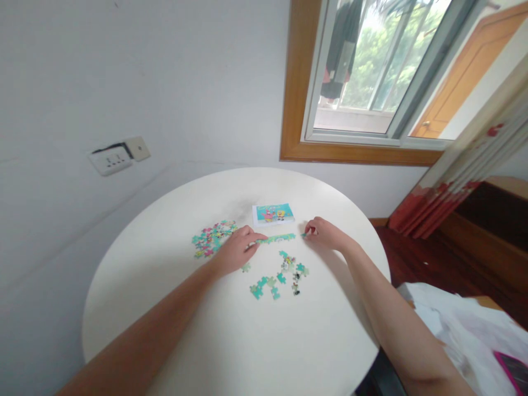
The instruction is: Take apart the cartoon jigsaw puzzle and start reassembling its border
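On the white table, a joined strip of teal puzzle pieces (280,238) runs sideways in front of the picture card. My left hand (237,250) rests at the strip's left end, index finger stretched onto it and thumb apart. Just off the right end, my right hand (324,233) pinches a small teal puzzle piece (304,235), with a narrow gap between piece and strip. A heap of mixed puzzle pieces (210,237) lies left of my left hand, partly hidden by it. Several loose teal and patterned pieces (275,293) are scattered nearer to me.
A card with a cartoon picture (273,213) lies behind the strip. The round white table (173,330) meets the wall near a socket (110,159). Beyond its right edge are a white plastic bag (445,319) and a pink-edged dark object (512,369).
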Available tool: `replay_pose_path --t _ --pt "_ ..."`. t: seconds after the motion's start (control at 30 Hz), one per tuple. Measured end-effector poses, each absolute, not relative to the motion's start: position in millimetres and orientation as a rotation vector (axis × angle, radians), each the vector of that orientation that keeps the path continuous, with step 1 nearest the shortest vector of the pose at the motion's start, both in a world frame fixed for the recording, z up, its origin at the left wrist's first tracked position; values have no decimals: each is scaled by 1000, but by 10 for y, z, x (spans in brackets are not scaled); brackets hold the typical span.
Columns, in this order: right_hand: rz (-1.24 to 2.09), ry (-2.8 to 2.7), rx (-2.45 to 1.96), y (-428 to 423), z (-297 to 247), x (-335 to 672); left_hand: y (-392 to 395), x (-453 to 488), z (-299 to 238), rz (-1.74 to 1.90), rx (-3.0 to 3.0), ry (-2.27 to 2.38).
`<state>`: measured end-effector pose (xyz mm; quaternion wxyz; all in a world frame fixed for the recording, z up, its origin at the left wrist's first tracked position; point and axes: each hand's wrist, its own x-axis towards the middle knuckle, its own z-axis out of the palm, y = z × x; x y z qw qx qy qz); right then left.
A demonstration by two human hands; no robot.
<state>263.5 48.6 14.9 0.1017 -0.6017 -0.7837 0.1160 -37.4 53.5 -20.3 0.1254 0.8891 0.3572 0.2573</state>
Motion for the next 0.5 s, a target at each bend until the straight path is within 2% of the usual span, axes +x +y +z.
replay_pose_path --t 0.5 --pt "424 -2241 -1555 590 -9 2636 544 -375 -212 760 2594 1028"
